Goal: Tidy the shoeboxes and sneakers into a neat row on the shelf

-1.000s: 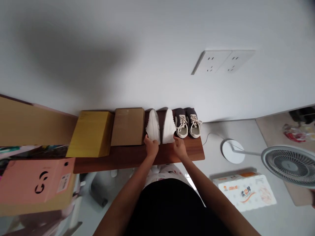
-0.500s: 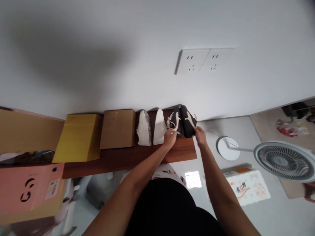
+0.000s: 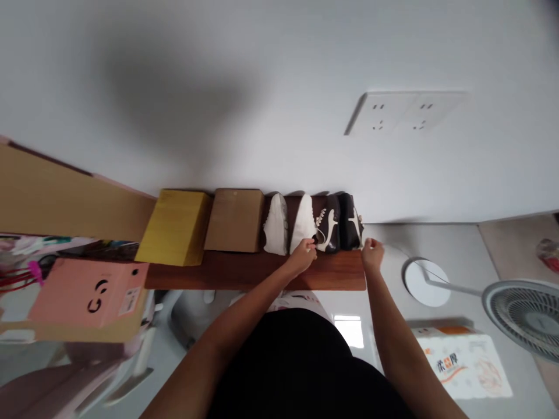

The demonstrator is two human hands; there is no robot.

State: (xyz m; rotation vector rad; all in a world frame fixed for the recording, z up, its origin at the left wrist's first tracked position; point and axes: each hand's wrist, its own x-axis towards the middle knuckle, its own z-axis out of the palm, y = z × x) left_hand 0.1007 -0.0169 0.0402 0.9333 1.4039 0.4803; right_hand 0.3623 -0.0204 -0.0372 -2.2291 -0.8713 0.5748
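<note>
My dark shoes (image 3: 339,228), white-striped, lie tipped sideways on the shelf (image 3: 262,273).
My left hand (image 3: 301,257) pinches one heel; my right hand (image 3: 372,254) is loosely curled and empty; the laces are blurred.

Pair of dark shoes (image 3: 340,230): near-black uppers, a white curved stripe along each flank, pale lacing visible on the left one. Both are tipped onto their sides with the striped flanks up, pressed together, toes to the wall and heels toward the front edge. They lie at the right end of the wooden table (image 3: 262,273), just beside the white shoes (image 3: 290,231).
</note>
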